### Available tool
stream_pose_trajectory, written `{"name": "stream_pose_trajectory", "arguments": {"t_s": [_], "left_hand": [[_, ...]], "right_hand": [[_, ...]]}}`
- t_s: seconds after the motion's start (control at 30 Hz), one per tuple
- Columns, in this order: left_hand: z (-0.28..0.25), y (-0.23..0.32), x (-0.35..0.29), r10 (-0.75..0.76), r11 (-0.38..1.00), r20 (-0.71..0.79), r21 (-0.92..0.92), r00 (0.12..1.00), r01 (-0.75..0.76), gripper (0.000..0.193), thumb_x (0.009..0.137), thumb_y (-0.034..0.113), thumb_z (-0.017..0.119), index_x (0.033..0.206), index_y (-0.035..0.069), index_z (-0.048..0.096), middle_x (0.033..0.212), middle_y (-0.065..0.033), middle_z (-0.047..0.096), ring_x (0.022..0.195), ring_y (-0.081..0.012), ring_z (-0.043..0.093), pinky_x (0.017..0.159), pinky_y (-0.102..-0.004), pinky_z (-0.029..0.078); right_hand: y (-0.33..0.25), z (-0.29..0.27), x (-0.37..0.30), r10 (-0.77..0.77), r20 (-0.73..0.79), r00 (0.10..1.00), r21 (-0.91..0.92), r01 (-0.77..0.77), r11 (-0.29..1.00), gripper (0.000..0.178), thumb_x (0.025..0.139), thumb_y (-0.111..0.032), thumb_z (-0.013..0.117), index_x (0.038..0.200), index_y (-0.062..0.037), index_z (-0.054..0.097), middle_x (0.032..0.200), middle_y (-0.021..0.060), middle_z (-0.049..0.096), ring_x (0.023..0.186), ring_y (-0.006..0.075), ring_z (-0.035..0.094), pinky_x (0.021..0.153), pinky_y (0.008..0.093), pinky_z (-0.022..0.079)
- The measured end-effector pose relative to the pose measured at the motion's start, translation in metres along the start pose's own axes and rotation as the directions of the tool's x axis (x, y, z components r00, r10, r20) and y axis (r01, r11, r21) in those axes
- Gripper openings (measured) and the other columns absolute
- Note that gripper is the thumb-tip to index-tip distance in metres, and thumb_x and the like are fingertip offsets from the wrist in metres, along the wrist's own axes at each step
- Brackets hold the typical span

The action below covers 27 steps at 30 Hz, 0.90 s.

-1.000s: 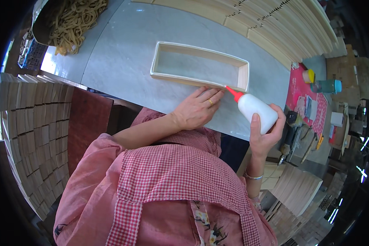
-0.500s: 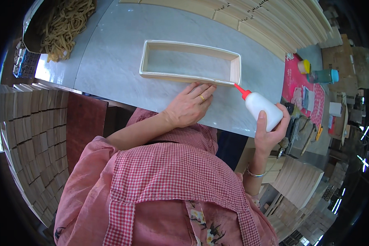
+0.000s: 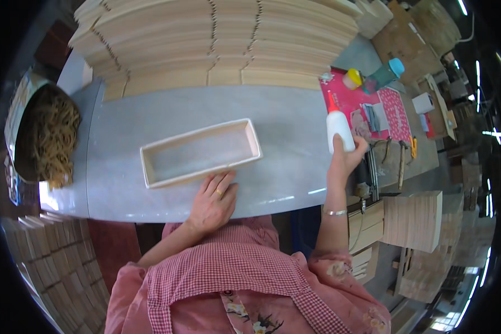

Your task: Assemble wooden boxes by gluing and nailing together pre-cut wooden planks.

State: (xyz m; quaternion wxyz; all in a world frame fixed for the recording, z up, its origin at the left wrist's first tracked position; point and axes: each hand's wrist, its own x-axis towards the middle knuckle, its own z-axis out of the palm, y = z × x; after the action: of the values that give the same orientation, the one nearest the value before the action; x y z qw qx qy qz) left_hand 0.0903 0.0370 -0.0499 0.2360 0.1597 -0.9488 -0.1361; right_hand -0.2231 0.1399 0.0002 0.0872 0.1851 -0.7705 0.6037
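Nozzle (image 3: 332, 102) topmost in view, a bottle (image 3: 337, 128) is being gripped by the right hand (image 3: 348, 156), a crosswise-slanting frame (image 3: 197, 137) touched by the outstretched left hand (image 3: 214, 203).

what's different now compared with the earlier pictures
The right hand has carried the white bottle rightward, away from the wooden frame; its red nozzle now points forward. The view has turned. Unchanged: bottle still held, left hand at the frame's near side.
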Motion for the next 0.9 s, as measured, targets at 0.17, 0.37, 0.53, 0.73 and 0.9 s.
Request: {"name": "stream_pose_trajectory", "arguments": {"t_s": [0.17,0.37,0.53,0.73,0.9], "left_hand": [[-0.005,0.000,0.004,0.025,0.996,-0.004,-0.080,1.000,-0.025,0.033,0.082,0.009,0.069,0.114,0.003,0.067,0.139,-0.0143,0.055,0.124,-0.0319,0.054,0.109,-0.0448,0.041],[-0.010,0.000,0.013,0.042,0.980,-0.055,-0.192,0.998,-0.052,0.032,0.077,0.000,0.071,0.109,0.004,0.070,0.125,-0.0132,0.061,0.106,-0.0305,0.060,0.092,-0.0415,0.049],[-0.016,-0.006,-0.006,-0.016,0.979,-0.046,-0.205,0.999,0.006,0.032,0.075,-0.006,0.070,0.105,0.005,0.072,0.104,-0.0099,0.064,0.086,-0.0255,0.059,0.075,-0.0366,0.050],[-0.018,-0.004,0.001,0.028,0.928,-0.124,-0.365,0.992,-0.072,0.033,0.075,-0.011,0.069,0.103,0.006,0.073,0.082,-0.0045,0.059,0.071,-0.0197,0.051,0.065,-0.0322,0.046],[-0.009,0.004,-0.003,0.023,0.915,-0.103,-0.398,0.994,-0.063,0.029,0.077,-0.012,0.068,0.101,0.004,0.073,0.078,-0.0037,0.058,0.070,-0.0188,0.051,0.066,-0.0315,0.046]], "right_hand": [[0.062,0.034,0.102,-0.106,0.005,0.994,-0.167,0.105,0.980,0.040,0.079,-0.020,0.075,0.101,-0.0028,0.047,0.105,0.0154,0.053,0.097,0.0271,0.051,0.090,0.0366,0.045],[0.134,0.052,0.170,-0.055,0.146,0.988,-0.593,0.132,0.794,0.040,0.082,-0.038,0.076,0.099,-0.0042,0.062,0.090,0.0140,0.068,0.085,0.0333,0.064,0.078,0.0413,0.052],[0.116,-0.007,0.141,-0.185,0.079,0.980,-0.465,0.200,0.862,0.024,0.087,-0.027,0.072,0.092,-0.0037,0.069,0.085,0.0110,0.071,0.078,0.0281,0.066,0.072,0.0374,0.052],[0.131,-0.227,0.049,0.001,-0.418,0.908,-0.569,-0.263,0.779,0.030,0.092,-0.031,0.065,0.084,-0.0023,0.069,0.080,0.0134,0.070,0.067,0.0327,0.061,0.065,0.0410,0.049],[0.232,-0.330,-0.060,0.439,-0.552,0.708,-0.686,-0.686,0.244,0.056,0.087,-0.049,0.072,0.100,0.0048,0.066,0.102,0.0221,0.070,0.091,0.0364,0.069,0.078,0.0409,0.055]]}}
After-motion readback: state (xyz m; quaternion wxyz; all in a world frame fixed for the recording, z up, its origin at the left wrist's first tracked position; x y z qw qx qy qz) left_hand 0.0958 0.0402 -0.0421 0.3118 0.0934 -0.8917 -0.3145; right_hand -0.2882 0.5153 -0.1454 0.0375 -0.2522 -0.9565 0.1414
